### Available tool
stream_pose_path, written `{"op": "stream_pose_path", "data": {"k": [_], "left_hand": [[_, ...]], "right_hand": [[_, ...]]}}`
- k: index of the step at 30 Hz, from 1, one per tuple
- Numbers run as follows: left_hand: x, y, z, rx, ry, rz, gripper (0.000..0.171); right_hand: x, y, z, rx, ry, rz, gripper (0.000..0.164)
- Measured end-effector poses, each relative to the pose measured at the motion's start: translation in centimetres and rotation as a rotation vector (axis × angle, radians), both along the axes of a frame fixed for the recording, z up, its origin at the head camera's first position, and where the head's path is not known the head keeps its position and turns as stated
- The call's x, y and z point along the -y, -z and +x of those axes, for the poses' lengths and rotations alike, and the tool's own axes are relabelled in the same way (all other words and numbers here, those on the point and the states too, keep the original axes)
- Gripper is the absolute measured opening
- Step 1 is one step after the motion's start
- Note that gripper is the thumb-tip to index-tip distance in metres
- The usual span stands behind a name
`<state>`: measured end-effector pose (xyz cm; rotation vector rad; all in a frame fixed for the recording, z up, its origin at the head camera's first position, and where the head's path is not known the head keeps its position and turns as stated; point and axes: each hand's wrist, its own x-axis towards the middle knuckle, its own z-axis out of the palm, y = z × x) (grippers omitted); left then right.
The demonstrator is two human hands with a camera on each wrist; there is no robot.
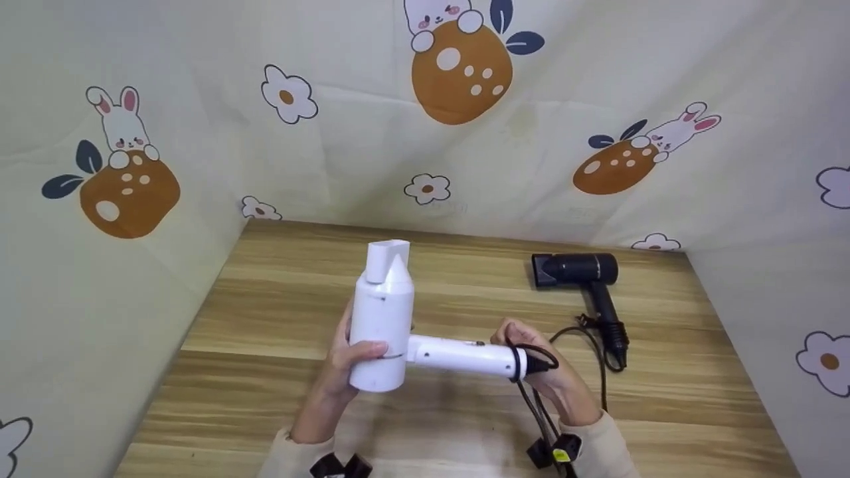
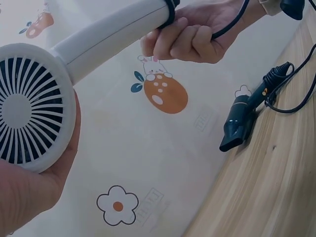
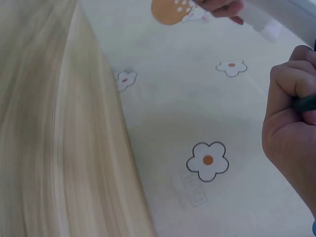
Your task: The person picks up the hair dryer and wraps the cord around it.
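A white hair dryer (image 1: pixel 380 325) with a flat nozzle is held above the table, nozzle toward the back wall. My left hand (image 1: pixel 345 355) grips its barrel, thumb across the near side. In the left wrist view its round slatted intake grille (image 2: pixel 17 111) faces the camera. My right hand (image 1: pixel 552 382) is at the end of the handle (image 1: pixel 458 354), fingers curled round the dryer's black power cord (image 2: pixel 238 22). That cord is wound in a loop about the handle's end. The right palm is hidden.
A black hair dryer (image 1: pixel 576 269) lies at the right back of the wooden table (image 1: pixel 265 299), its cord (image 1: pixel 614 338) wrapped round its handle. A patterned cloth (image 1: pixel 358 146) with rabbits and flowers hangs behind and at the sides. Loose cord and a dark plug-like piece (image 1: pixel 539 453) hang below the right wrist.
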<state>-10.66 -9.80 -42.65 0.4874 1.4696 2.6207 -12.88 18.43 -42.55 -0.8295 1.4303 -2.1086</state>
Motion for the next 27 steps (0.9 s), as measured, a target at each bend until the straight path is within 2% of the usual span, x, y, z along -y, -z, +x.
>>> {"op": "stream_pose_path", "data": {"k": [3,6,9,11,14,18,23,27], "left_hand": [[-0.3,-0.2,0.0,0.006,-0.016,0.025,0.06],[-0.5,-0.5,0.0,0.011,-0.049,0.049,0.057],[-0.7,-0.6,0.0,0.014,-0.093,0.057,0.054],[-0.9,-0.7,0.0,0.028,-0.126,0.055,0.053],[-1.0,-0.8,-0.1,0.073,-0.176,0.069,0.049],[-0.8,-0.9,-0.3,0.125,-0.222,0.1,0.042],[-0.6,-1.0,-0.7,0.114,-0.252,0.108,0.042],[-0.5,-1.1,-1.0,0.097,-0.312,0.068,0.049]], "right_hand": [[0.2,-0.1,0.3,0.127,-0.004,-0.081,0.026],[0.4,0.0,0.5,0.251,0.02,-0.11,0.022],[0.6,0.3,0.7,0.311,0.124,-0.059,0.022],[0.9,0.3,0.9,0.32,0.21,-0.006,0.025],[1.1,0.1,1.0,0.235,0.282,0.081,0.025],[1.0,-0.1,1.1,0.079,0.241,0.17,0.026],[1.1,-0.9,1.3,-0.043,0.205,0.32,0.032],[1.5,-1.5,1.4,-0.183,0.231,0.489,0.03]]}}
